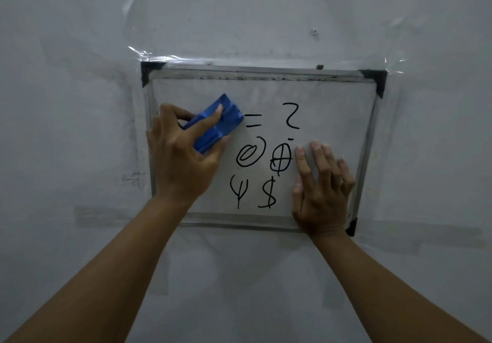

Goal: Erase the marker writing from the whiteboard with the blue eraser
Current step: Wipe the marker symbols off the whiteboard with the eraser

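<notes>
A small whiteboard (332,108) in a metal frame with black corner caps is taped to a grey wall. Black marker writing (251,153) fills its middle: an equals sign, a 2-like stroke, a spiral, a crossed circle, a psi shape and a dollar sign. My left hand (181,164) grips the blue eraser (215,125) and presses it flat on the board's left part, just left of the equals sign. My right hand (322,193) lies flat on the board's lower right with fingers spread, holding nothing, beside the crossed circle.
Clear tape (149,55) runs along the board's top edge onto the wall (80,103). A small screw or plug (314,31) sits in the wall above the board. Both forearms reach up from the lower corners.
</notes>
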The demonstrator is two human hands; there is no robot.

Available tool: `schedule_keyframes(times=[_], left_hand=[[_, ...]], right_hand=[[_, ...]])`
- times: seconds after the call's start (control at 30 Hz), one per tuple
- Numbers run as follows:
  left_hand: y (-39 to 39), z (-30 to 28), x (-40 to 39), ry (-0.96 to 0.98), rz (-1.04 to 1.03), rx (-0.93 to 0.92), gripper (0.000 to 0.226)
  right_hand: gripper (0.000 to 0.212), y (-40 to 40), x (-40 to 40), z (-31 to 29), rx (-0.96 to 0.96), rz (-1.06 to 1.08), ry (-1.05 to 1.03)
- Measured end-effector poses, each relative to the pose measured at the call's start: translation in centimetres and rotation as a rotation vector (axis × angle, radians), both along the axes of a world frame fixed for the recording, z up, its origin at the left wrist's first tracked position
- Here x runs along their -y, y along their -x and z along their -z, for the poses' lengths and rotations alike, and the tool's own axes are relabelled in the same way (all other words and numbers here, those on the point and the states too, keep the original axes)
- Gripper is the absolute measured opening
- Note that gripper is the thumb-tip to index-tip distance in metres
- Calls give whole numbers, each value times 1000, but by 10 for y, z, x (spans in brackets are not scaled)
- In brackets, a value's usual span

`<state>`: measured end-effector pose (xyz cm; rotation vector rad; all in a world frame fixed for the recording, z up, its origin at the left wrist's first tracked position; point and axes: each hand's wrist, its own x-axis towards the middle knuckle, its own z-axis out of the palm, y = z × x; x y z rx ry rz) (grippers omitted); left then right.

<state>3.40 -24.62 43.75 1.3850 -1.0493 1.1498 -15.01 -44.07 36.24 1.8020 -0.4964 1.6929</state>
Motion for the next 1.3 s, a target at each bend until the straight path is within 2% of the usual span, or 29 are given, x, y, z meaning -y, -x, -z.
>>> schedule_keyframes(times=[0.13,0.3,0.47,0.63,0.77,0.93,1.1,1.23,1.3], left_hand=[[14,-18,9,109,1,-152,50],[8,-5,8,-88,-33,164,52],[16,-17,14,19,-19,-15,53],[12,-16,8,-135,-54,213,52],[19,-27,15,11,-17,-10,50],[23,-19,19,-144,-21,179,53],[41,-30,32,-4,24,-26,47],[43,-24,36,-137,40,145,51],[44,-30,38,-121,17,140,50]], right_hand=[[56,0,0,0,3,0,-1],[55,0,0,0,-7,-4,-4],[55,0,0,0,-8,-5,-4],[53,-1,2,0,-7,-14,-5],[53,0,0,0,-3,-27,-6],[53,1,0,-1,1,-11,3],[55,1,0,-1,2,-29,2],[54,2,2,-1,-12,-25,-3],[54,1,2,-1,-13,-23,-6]])
